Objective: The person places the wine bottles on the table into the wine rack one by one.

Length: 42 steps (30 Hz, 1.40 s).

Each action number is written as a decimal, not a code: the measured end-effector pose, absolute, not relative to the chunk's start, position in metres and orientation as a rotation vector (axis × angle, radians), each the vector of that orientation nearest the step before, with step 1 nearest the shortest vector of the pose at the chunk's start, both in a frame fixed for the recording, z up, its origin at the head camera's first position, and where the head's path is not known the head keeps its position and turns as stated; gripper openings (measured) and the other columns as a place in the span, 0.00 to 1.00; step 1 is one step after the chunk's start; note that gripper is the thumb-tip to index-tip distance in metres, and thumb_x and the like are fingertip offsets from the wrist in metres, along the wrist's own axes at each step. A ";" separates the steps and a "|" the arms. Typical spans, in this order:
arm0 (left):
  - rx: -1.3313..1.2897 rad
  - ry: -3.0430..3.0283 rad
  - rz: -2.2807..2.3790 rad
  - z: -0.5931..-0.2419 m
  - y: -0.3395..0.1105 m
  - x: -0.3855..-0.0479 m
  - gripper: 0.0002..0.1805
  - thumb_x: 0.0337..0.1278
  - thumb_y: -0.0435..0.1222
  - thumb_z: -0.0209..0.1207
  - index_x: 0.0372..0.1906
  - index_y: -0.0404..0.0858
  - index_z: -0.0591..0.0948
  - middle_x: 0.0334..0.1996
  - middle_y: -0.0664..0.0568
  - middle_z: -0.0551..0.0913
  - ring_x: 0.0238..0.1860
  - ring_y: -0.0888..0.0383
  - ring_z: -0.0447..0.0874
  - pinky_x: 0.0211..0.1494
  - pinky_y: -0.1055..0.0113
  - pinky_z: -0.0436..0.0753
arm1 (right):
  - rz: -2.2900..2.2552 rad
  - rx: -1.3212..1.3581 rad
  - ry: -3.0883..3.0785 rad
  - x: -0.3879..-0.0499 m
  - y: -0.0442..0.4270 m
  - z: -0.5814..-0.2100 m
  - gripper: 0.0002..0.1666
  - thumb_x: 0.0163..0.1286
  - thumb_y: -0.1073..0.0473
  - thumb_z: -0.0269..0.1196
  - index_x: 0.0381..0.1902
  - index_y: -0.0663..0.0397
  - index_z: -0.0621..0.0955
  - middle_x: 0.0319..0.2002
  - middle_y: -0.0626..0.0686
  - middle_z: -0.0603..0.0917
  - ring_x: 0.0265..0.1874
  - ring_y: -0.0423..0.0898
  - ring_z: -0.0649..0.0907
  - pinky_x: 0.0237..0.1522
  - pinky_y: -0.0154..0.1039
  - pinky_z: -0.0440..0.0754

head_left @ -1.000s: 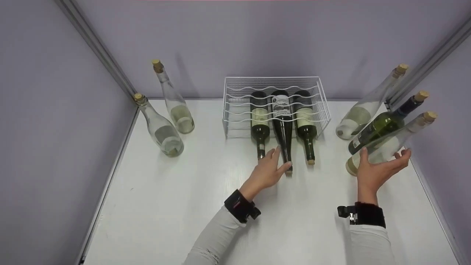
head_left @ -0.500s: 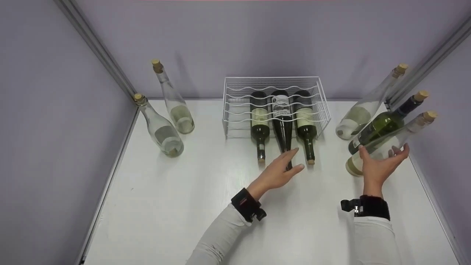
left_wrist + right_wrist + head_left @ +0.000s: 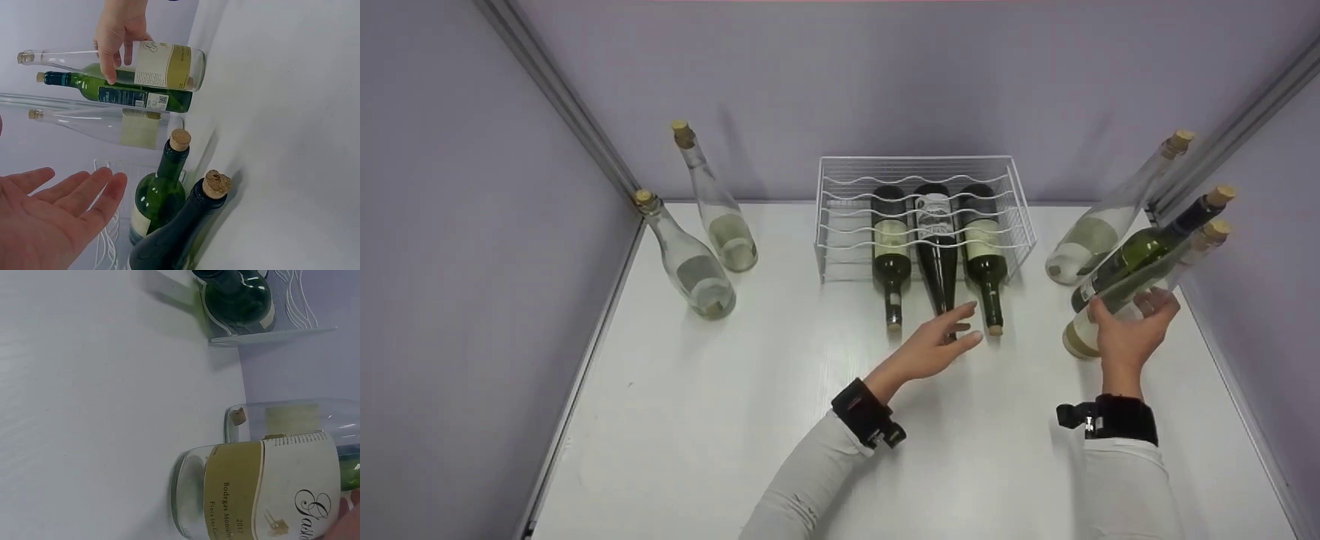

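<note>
My right hand (image 3: pixel 1132 337) grips a clear, corked wine bottle (image 3: pixel 1080 337) at the right; the left wrist view shows its thumb and fingers around the labelled bottle's side. The bottle leans slightly, its base at the table. Over the neck of the middle dark wine bottle (image 3: pixel 939 274) hovers my left hand (image 3: pixel 926 351), fingers spread and holding nothing. That bottle lies in a white wire rack (image 3: pixel 915 157) between two green wine bottles, one left (image 3: pixel 891 268) and one right (image 3: pixel 985 266), all necks pointing forward.
Just behind the gripped bottle stand a green corked bottle (image 3: pixel 1140 255) and another clear bottle (image 3: pixel 1087 236). Two clear corked bottles, one nearer (image 3: pixel 701 281) and one farther (image 3: pixel 727 232), stand at the left. Walls enclose the white table (image 3: pixel 675 420) at the back and sides.
My right hand has closed around the clear bottle, whose corked top has shifted left. My left hand has moved right from beside the left green bottle's neck to over the dark one's.
</note>
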<state>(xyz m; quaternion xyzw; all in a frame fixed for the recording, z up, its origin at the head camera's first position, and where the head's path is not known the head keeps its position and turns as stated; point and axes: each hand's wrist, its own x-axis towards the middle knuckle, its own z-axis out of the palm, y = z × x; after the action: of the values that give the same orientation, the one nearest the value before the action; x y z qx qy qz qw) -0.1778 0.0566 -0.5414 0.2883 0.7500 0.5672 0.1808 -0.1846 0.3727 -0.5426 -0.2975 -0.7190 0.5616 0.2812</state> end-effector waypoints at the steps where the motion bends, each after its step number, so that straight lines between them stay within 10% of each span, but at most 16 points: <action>1: 0.807 2.096 1.617 -0.541 0.056 -0.178 0.33 0.74 0.49 0.50 0.77 0.44 0.58 0.71 0.50 0.65 0.66 0.57 0.70 0.63 0.68 0.71 | 1.486 -0.780 -1.939 -0.185 0.371 -0.542 0.47 0.50 0.63 0.76 0.64 0.43 0.64 0.55 0.46 0.69 0.59 0.43 0.69 0.62 0.33 0.63; 18: 0.654 1.664 1.910 -0.537 0.045 -0.181 0.29 0.79 0.47 0.39 0.75 0.37 0.59 0.69 0.44 0.68 0.64 0.51 0.73 0.61 0.48 0.75 | 1.233 -0.362 -2.181 -0.182 0.338 -0.537 0.44 0.50 0.72 0.74 0.62 0.64 0.64 0.59 0.58 0.69 0.65 0.47 0.68 0.65 0.33 0.61; 26: 0.554 1.459 2.047 -0.528 0.044 -0.184 0.31 0.80 0.48 0.35 0.75 0.32 0.56 0.68 0.40 0.68 0.65 0.42 0.71 0.60 0.45 0.74 | 1.161 -0.236 -2.373 -0.178 0.318 -0.531 0.46 0.49 0.71 0.74 0.65 0.68 0.64 0.60 0.66 0.69 0.64 0.59 0.67 0.67 0.54 0.60; 42: 0.423 1.440 2.170 -0.518 0.036 -0.189 0.38 0.76 0.58 0.32 0.75 0.35 0.59 0.65 0.42 0.72 0.63 0.41 0.73 0.56 0.48 0.78 | 0.809 0.177 -2.534 -0.179 0.301 -0.545 0.43 0.34 0.73 0.78 0.53 0.56 0.77 0.52 0.62 0.77 0.51 0.66 0.75 0.52 0.65 0.67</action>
<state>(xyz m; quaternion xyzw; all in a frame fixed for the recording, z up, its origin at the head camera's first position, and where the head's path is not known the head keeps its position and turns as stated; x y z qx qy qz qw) -0.1894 0.0359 -0.5178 0.1551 0.5286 0.7966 0.2489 -0.1785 0.3014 -0.5455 0.0647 -0.9238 0.2948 0.2357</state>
